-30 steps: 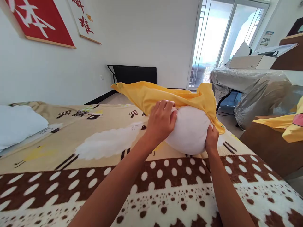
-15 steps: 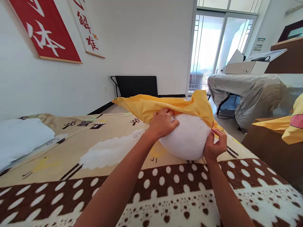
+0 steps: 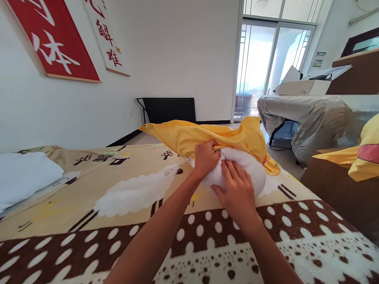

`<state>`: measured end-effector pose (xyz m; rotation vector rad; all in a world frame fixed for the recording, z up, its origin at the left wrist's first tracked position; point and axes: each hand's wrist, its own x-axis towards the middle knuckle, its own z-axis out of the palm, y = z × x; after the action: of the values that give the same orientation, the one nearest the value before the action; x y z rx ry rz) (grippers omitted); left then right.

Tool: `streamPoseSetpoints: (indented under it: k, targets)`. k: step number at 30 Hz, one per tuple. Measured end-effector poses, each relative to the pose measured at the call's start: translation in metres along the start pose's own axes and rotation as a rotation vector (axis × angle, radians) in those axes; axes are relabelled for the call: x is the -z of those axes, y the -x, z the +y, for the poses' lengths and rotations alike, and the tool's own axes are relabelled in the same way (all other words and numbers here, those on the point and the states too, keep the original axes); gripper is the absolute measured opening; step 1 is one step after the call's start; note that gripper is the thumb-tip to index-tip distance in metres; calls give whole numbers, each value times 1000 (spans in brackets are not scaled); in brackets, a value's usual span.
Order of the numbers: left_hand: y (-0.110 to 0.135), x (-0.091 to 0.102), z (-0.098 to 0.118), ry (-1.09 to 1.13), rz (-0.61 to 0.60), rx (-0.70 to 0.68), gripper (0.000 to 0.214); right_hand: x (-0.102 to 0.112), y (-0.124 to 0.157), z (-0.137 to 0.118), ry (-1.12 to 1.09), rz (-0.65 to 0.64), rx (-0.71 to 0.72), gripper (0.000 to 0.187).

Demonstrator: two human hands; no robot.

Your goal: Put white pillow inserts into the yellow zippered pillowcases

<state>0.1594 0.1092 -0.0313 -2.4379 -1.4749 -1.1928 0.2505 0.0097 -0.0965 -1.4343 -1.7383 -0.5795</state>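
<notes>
A white pillow [image 3: 257, 173] lies on the patterned blanket, its far end inside a yellow pillowcase [image 3: 183, 136]. My left hand [image 3: 206, 157] is closed on the pillowcase's edge where it meets the pillow. Beside it, my right hand [image 3: 237, 185] lies on the pillow's near end, fingers stretched forward and pressing into a fold, thumb apart. The pillowcase's loose cloth spreads out to the left and right beyond the hands. How far the pillow reaches inside it is hidden.
The blanket [image 3: 124, 193] covers the bed. Another white pillow [image 3: 26, 177] lies at the left. On the right stand a brown box [image 3: 328, 185] with yellow cloth [image 3: 368, 154] on it and a plastic-covered table [image 3: 314, 110] bearing an opened white box [image 3: 310, 86].
My right hand has left the pillowcase's right edge and moved left onto the pillow, near my left hand. The right side of the case hangs loose. The view has shifted slightly.
</notes>
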Motion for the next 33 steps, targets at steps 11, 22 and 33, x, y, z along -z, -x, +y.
streamPoseSetpoints:
  k: [11, 22, 33]
  targets:
    - [38, -30, 21, -101, 213, -326, 15, -40, 0, 42, 81, 39, -71, 40]
    - [52, -66, 31, -263, 335, -674, 17, -71, 13, 93, 104, 373, -173, 26]
    - [29, -47, 32, 172, 403, -304, 15, -47, -2, 46, 89, 282, -154, 45]
